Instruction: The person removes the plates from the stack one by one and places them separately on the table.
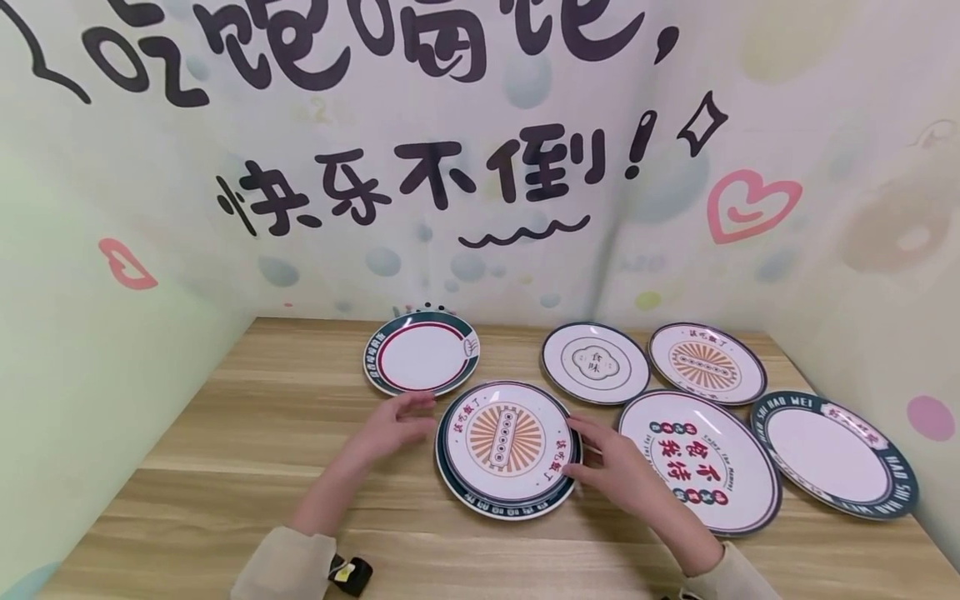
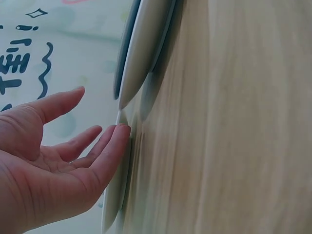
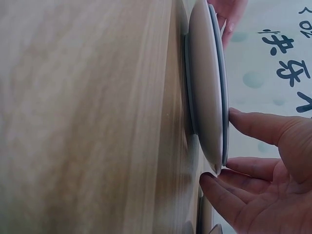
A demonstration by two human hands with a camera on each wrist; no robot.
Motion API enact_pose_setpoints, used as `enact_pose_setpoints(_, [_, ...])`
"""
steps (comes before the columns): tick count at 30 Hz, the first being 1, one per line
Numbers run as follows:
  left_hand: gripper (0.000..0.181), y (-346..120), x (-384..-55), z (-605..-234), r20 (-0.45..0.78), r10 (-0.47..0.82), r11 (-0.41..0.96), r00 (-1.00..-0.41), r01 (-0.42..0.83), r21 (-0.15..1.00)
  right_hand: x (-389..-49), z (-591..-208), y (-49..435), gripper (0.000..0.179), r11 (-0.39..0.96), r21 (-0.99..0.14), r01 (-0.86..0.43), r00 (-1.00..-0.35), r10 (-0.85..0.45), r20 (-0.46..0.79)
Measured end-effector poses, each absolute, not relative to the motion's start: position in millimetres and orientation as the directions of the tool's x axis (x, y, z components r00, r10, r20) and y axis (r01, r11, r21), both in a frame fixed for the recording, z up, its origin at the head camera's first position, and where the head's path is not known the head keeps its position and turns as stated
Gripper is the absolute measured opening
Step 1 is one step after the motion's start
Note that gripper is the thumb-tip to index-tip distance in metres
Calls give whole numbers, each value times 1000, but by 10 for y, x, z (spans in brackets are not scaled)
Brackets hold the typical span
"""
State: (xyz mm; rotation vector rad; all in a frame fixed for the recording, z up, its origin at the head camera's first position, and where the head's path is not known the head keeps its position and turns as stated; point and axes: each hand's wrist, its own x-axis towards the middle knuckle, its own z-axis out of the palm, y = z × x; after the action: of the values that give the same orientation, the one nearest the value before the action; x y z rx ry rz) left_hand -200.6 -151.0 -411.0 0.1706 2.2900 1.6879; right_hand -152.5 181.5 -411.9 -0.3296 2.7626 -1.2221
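Observation:
A white plate with an orange sunburst and red characters [image 1: 506,429] lies on a larger dark-green-rimmed plate [image 1: 487,505], both flat on the table. My left hand [image 1: 397,429] is just left of this stack, thumb and fingers spread and nothing held; the left wrist view shows the palm with a gap to the stacked plates [image 2: 141,58]. On the other side my right hand [image 1: 611,462] has its thumb and fingers, fairly straight, at the rim of the stack. From the right wrist, the thumb tip meets the upper plate's edge [image 3: 224,97].
Behind the stack lies a green-rimmed plate [image 1: 423,357]. To the right are a plate with a small emblem [image 1: 596,363], another sunburst plate [image 1: 707,364], an oval plate with red and green characters [image 1: 701,462] and a green-rimmed oval plate [image 1: 832,454]. A printed wall [image 1: 420,275] borders the wooden table [image 1: 247,467].

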Motion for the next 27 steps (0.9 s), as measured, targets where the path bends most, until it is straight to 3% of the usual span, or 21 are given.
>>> enact_pose_setpoints(7, [58,-1358,-1971,-4129,-222,235,395,-946,-116,911,-1501,-4096,1819,64,648,-742,-169,-969,-247,5])
enact_pose_setpoints(16, [61,-1169,-2010,-4164,-204,167,485,-965,-99,869,-1510,-4116,1828,64,629,-759,-166,-968,-251,4])
enact_pose_setpoints(27, [50,-1150,-2030,-4172,-193,125,503,-973,-106,858,-1487,-4131,1858,84,719,-660,-218,-962,-274,19])
